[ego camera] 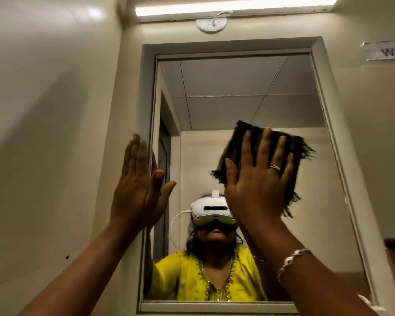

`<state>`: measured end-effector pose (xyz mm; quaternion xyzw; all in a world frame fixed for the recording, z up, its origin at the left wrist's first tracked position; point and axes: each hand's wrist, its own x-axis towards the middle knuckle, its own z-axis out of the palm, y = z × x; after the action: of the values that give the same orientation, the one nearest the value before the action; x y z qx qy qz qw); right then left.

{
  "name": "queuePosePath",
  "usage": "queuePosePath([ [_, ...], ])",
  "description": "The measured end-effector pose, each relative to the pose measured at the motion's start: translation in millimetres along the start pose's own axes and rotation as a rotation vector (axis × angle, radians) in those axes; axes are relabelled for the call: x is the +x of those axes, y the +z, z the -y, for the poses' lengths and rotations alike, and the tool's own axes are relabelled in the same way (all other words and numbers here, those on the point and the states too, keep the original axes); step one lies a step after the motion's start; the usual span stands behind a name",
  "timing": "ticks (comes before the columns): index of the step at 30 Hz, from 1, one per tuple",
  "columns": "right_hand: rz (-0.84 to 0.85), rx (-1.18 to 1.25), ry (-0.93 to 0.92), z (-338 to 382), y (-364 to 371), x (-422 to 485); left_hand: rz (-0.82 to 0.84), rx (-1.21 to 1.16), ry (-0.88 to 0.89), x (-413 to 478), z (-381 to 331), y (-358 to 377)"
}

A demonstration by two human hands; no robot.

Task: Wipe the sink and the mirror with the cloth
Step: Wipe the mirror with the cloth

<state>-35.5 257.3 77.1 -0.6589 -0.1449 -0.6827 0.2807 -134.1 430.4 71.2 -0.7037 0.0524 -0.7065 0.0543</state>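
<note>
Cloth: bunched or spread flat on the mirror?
Spread flat: the right hand presses the cloth against the mirror with straight fingers, frayed edges showing around it. Folded double or single: cannot tell.

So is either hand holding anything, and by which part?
Nothing is gripped. The right hand presses the dark frayed cloth flat against the grey-framed wall mirror, palm over its middle; the left hand lies flat on the mirror's left edge.

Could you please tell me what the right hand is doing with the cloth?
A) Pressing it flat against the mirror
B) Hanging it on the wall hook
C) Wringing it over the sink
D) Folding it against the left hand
A: the right hand lies flat, fingers straight and spread, over the cloth, holding it against the mirror.
</note>
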Motion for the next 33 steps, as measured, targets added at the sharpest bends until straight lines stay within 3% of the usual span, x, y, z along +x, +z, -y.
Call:
queuePosePath([
  [9,0.145,0.072,-0.218,91.7,3.4,-1.3,-0.006,-0.183,-0.064,-1.6,-2.3,-2.9],
  [13,0.268,0.074,-0.45,104.4,4.2,1.1,-0.011,-0.224,-0.091,-1.3,5.7,1.6],
  [18,0.304,0.09,-0.499,99.4,1.4,4.8,-0.005,-0.211,-0.064,-1.2,7.1,1.8],
  [22,0.186,0.14,-0.492,87.3,6.5,-1.2,0.032,-0.118,-0.032,-1.6,9.8,0.8],
  [27,0.104,0.191,-0.494,50.4,7.6,-6.4,0.057,-0.02,-0.011,-2.6,6.8,-1.0],
  [33,0.128,0.149,-0.512,-6.0,1.4,-1.8,0.054,0.044,-0.009,-3.3,-3.8,-1.8],
])
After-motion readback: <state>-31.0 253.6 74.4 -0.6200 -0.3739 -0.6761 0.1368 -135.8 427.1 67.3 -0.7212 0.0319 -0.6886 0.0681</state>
